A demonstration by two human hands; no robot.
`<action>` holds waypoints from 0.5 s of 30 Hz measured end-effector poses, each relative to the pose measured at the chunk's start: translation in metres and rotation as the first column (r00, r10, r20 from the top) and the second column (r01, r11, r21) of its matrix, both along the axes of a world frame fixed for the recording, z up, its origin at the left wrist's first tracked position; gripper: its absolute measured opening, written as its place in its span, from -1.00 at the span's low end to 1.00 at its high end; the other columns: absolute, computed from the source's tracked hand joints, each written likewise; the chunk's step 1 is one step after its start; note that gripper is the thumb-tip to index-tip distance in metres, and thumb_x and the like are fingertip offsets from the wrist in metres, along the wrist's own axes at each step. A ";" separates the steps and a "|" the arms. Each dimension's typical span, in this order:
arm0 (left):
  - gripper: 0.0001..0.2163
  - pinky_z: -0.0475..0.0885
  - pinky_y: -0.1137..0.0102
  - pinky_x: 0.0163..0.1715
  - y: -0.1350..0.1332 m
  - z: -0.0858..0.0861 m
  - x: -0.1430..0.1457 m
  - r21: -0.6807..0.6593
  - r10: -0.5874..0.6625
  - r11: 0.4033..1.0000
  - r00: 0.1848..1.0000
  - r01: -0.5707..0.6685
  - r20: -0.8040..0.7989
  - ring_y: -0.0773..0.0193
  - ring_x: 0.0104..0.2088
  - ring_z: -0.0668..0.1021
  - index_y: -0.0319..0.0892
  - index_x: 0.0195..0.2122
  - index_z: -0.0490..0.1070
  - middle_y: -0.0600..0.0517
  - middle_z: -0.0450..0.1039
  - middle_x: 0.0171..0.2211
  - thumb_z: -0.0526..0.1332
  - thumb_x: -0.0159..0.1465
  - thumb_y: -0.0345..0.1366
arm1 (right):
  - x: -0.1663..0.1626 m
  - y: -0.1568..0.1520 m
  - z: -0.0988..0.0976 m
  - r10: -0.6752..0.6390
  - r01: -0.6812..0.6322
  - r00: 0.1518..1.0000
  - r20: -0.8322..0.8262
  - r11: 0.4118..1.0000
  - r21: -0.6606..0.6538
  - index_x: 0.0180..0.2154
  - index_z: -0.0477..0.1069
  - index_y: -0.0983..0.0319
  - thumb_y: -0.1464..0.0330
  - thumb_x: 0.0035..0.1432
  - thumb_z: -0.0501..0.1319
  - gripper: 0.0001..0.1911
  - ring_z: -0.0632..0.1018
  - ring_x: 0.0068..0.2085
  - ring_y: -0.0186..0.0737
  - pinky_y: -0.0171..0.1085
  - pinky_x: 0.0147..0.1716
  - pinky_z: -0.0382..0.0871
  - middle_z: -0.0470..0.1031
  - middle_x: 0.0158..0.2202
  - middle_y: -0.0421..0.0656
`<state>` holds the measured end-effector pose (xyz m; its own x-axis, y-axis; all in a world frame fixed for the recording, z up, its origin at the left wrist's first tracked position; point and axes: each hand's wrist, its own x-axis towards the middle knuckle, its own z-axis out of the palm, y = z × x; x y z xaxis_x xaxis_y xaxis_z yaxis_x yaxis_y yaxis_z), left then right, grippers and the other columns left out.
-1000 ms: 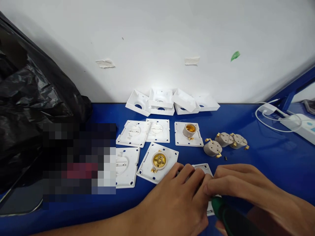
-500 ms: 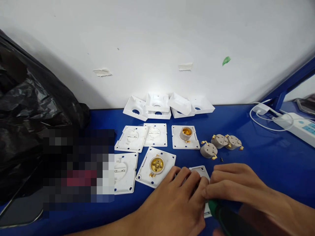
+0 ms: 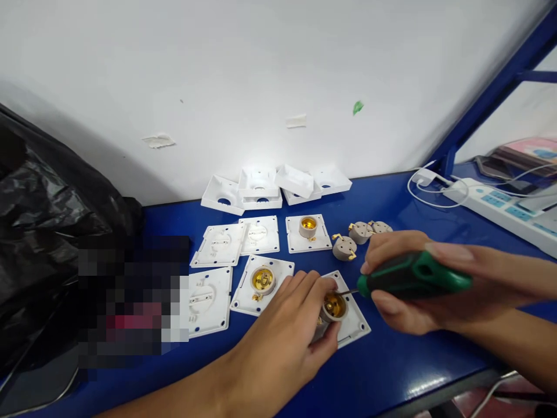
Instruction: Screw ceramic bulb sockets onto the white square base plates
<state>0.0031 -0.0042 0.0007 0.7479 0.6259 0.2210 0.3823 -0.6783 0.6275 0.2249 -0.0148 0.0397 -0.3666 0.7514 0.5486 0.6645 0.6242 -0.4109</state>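
Left hand [image 3: 296, 313] clamped round brass-lined socket [image 3: 334, 312] against white plate [image 3: 357, 325]; right hand [image 3: 452, 307] closed on green screwdriver [image 3: 395, 277]. Just changed: socket mouth uncovered, screwdriver raised, shaft reaching rim; screwdriver work at socket apparently under way.

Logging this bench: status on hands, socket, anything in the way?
Left hand gripping lamp socket over white plate. Right hand holding green screwdriver up to socket's rim. Three loose sockets beyond, not blocking.
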 end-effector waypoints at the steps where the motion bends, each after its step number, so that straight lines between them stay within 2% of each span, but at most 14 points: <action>1: -0.69 0.52 0.15 0.00 0.000 0.000 0.000 -0.004 0.003 1.000 1.000 -0.003 -0.004 0.08 -0.01 0.52 -0.12 0.11 0.28 -0.01 0.45 -0.06 0.23 0.38 -0.45 | -0.002 0.003 -0.001 0.020 -0.018 0.999 -0.030 0.999 0.050 -0.14 0.50 0.12 0.17 0.31 0.22 -0.80 0.54 -0.52 -0.29 -0.29 -0.44 0.56 0.47 -0.53 -0.26; 2: -0.69 0.51 0.15 0.01 -0.001 -0.001 0.000 -0.010 0.006 1.000 1.000 -0.006 -0.005 0.08 0.00 0.52 -0.11 0.10 0.28 -0.01 0.44 -0.05 0.24 0.38 -0.46 | -0.004 0.007 -0.002 0.069 -0.051 0.992 -0.107 0.986 0.162 -0.07 0.49 0.13 0.25 0.30 0.26 -0.81 0.55 -0.52 -0.30 -0.31 -0.46 0.56 0.50 -0.50 -0.25; 3: -0.69 0.50 0.15 0.02 -0.001 -0.002 0.000 -0.018 0.008 1.000 1.000 -0.008 -0.005 0.07 0.01 0.52 -0.10 0.10 0.28 -0.01 0.44 -0.05 0.25 0.38 -0.46 | -0.006 0.010 -0.004 0.136 -0.075 0.972 -0.190 0.951 0.299 0.02 0.46 0.14 0.33 0.28 0.28 -0.73 0.54 -0.53 -0.31 -0.33 -0.49 0.55 0.50 -0.49 -0.26; 4: -0.69 0.50 0.14 0.03 -0.001 -0.004 0.000 -0.028 0.010 1.000 1.000 -0.010 -0.002 0.07 0.01 0.51 -0.08 0.09 0.27 0.00 0.43 -0.04 0.25 0.38 -0.46 | -0.007 0.013 -0.007 0.229 -0.125 0.948 -0.219 0.905 0.406 0.14 0.39 0.15 0.41 0.26 0.31 -0.58 0.55 -0.52 -0.31 -0.36 -0.54 0.53 0.52 -0.48 -0.27; 5: -0.68 0.49 0.14 0.04 -0.001 -0.005 0.000 -0.037 0.011 0.999 1.000 -0.011 0.001 0.07 0.02 0.51 -0.06 0.09 0.26 0.00 0.43 -0.04 0.26 0.38 -0.46 | -0.009 0.016 -0.009 0.297 -0.162 0.927 -0.229 0.867 0.471 0.25 0.29 0.18 0.47 0.23 0.33 -0.41 0.56 -0.52 -0.30 -0.37 -0.58 0.51 0.53 -0.47 -0.26; 6: -0.67 0.48 0.14 0.04 -0.001 -0.007 0.000 -0.044 0.012 0.999 1.000 -0.012 0.008 0.08 0.01 0.51 -0.05 0.09 0.25 0.01 0.42 -0.03 0.26 0.38 -0.46 | -0.010 0.018 -0.012 0.325 -0.170 0.914 -0.242 0.850 0.499 0.30 0.23 0.20 0.50 0.22 0.33 -0.34 0.57 -0.50 -0.30 -0.38 -0.59 0.51 0.54 -0.45 -0.25; 8: -0.66 0.46 0.14 0.04 -0.002 -0.009 0.000 -0.053 0.009 0.999 1.000 -0.008 0.018 0.08 0.02 0.50 -0.03 0.10 0.23 0.03 0.41 -0.03 0.27 0.39 -0.46 | -0.010 0.020 -0.017 0.338 -0.168 0.905 -0.259 0.842 0.513 0.36 0.17 0.20 0.52 0.19 0.36 -0.23 0.59 -0.47 -0.28 -0.36 -0.60 0.52 0.58 -0.37 -0.20; 10: -0.65 0.45 0.14 0.04 -0.001 -0.009 0.000 -0.054 0.001 0.999 1.000 0.000 0.018 0.08 0.01 0.49 -0.03 0.10 0.22 0.03 0.40 -0.03 0.27 0.38 -0.47 | -0.009 0.020 -0.020 0.318 -0.148 0.904 -0.285 0.859 0.489 0.35 0.19 0.15 0.52 0.16 0.39 -0.22 0.61 -0.46 -0.27 -0.34 -0.59 0.54 0.60 -0.30 -0.16; 15: -0.69 0.45 0.15 -0.02 0.000 -0.005 0.000 -0.056 -0.032 0.998 0.999 0.032 -0.009 0.07 -0.03 0.48 -0.07 0.07 0.23 0.01 0.41 -0.06 0.24 0.40 -0.48 | -0.006 0.012 -0.018 0.295 -0.193 0.902 -0.315 0.929 0.316 0.25 0.30 0.04 0.52 0.15 0.41 -0.30 0.58 -0.51 -0.30 -0.35 -0.59 0.49 0.60 -0.35 -0.23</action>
<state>0.0030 -0.0038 -0.0042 0.7696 0.6130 0.1788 0.3675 -0.6542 0.6611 0.2192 -0.0032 0.0215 -0.2639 0.4668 0.8441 0.3205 0.8678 -0.3797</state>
